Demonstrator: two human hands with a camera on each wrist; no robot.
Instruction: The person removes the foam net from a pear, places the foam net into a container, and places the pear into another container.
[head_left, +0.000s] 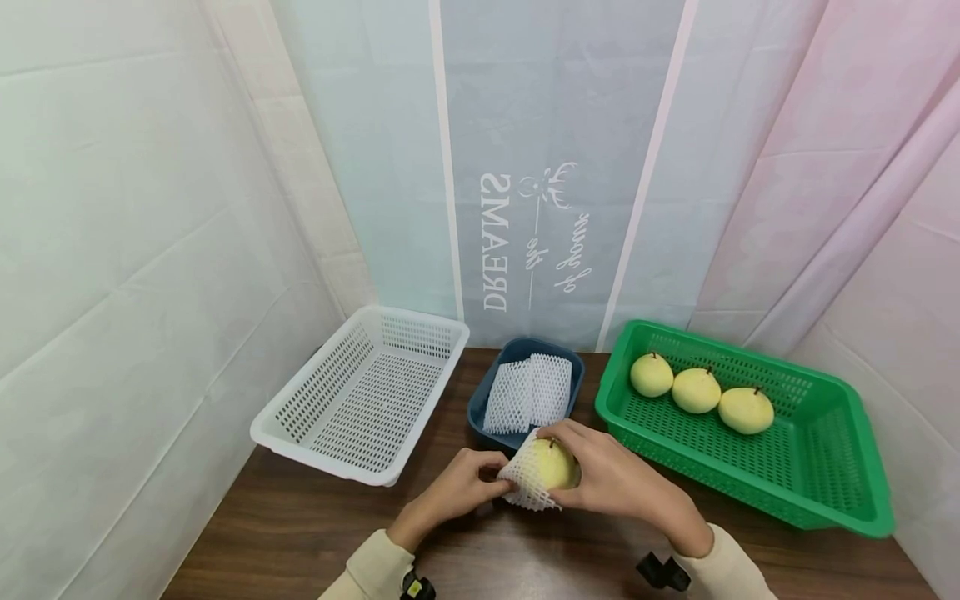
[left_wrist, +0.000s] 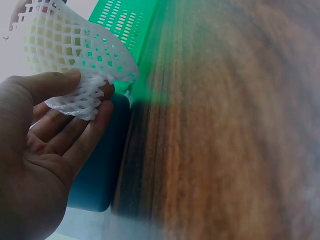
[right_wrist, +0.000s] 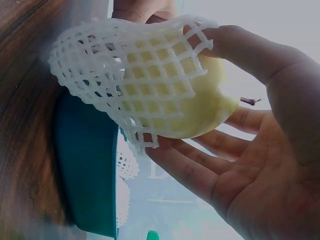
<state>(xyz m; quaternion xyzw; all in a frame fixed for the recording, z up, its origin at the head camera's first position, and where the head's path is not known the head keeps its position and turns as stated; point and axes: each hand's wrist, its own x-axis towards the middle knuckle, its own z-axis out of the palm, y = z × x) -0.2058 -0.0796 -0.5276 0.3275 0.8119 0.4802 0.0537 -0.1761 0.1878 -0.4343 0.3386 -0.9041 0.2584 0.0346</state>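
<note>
My right hand (head_left: 611,471) holds a pale yellow pear (right_wrist: 200,107) with a short brown stem, thumb on one side and fingers on the other. A white foam net sleeve (right_wrist: 95,65) covers the pear's lower part, while its stem end is bare. With thumb and fingers my left hand (head_left: 465,483) pinches the sleeve's closed-in end; in the left wrist view the netting (left_wrist: 85,95) bunches between them. Both hands are in front of a dark blue tray (head_left: 480,400), where more flat foam net sleeves (head_left: 551,387) lie.
On the left stands a white perforated basket (head_left: 431,417). A green perforated basket (head_left: 832,450) on the right holds three bare pears (head_left: 696,390) in a row. Everything is on a dark wooden table (head_left: 300,533), with printed curtains (head_left: 555,100) behind.
</note>
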